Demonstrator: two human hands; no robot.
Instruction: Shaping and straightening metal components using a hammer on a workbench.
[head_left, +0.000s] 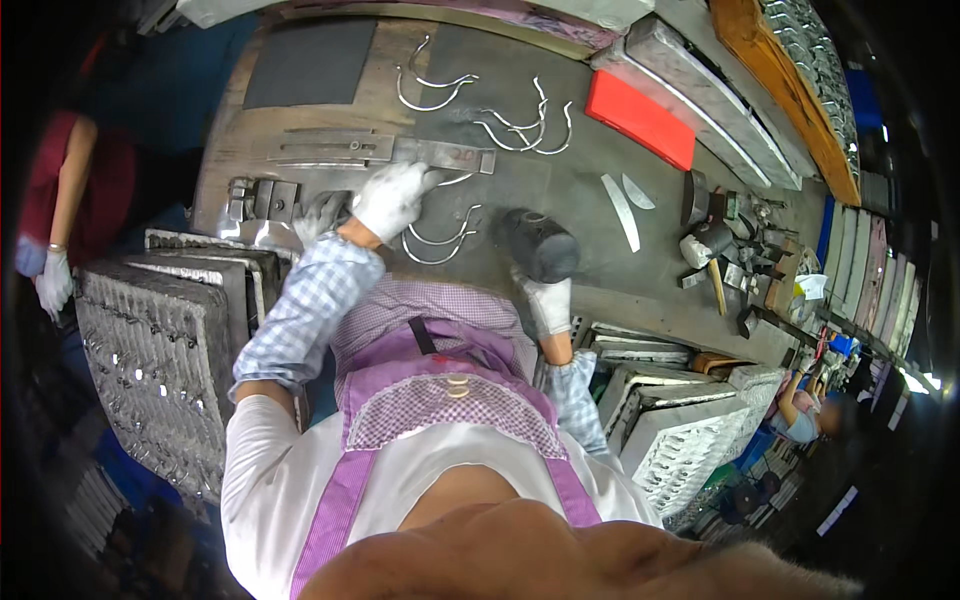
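My left hand (393, 203), in a white glove, is closed at the near edge of a flat steel bar (440, 154). A curved metal strip (457, 180) pokes out from its fingertips. My right hand (548, 304), also gloved, grips a mallet (541, 247) with a big black head, resting at or just above the tabletop; its handle is mostly hidden. Between the hands lie more curved strips (436, 243). Further groups of them are spread at the far side (432, 108) and right of centre (540, 128).
A slotted steel bar (330, 148) lies left of the flat bar. Beyond are a dark square sheet (310, 65) and a red block (640, 118). Another hammer (716, 275) sits among metal parts on the right. Stacked metal moulds (150, 360) flank me. A co-worker's gloved hand (54, 285) hangs far left.
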